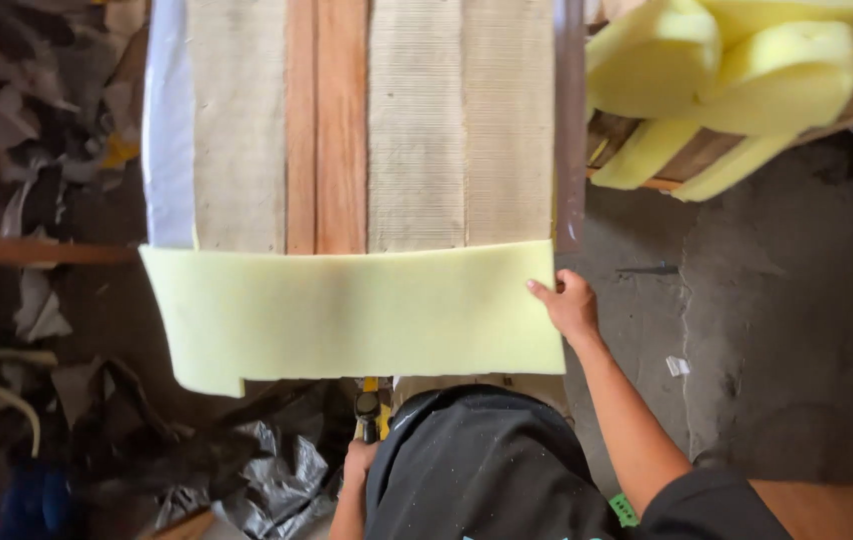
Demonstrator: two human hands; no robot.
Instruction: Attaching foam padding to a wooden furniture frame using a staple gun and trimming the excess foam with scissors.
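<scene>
Across the near end of the tabletop (417, 120) lies a pale yellow foam sheet (347, 315), soft and matte, roughly rectangular with a small notch cut from its lower left corner; it hangs over the near edge. That surface is made of rough planks: pale, finely ribbed boards on either side of two smoother reddish-brown strips (327, 120). The right hand (569, 303) rests at the sheet's right edge, fingers curled onto the foam, pinching its border. The left hand (359, 462) is low and mostly hidden by the person's dark shirt; it seems closed around a yellow-and-black tool (371, 405), but the grip and the tool's kind are hard to make out. Rolled yellow foam pieces (737, 70) pile at upper right, cut off by the frame. Dark fabric scraps (37, 330) litter the floor at left.
</scene>
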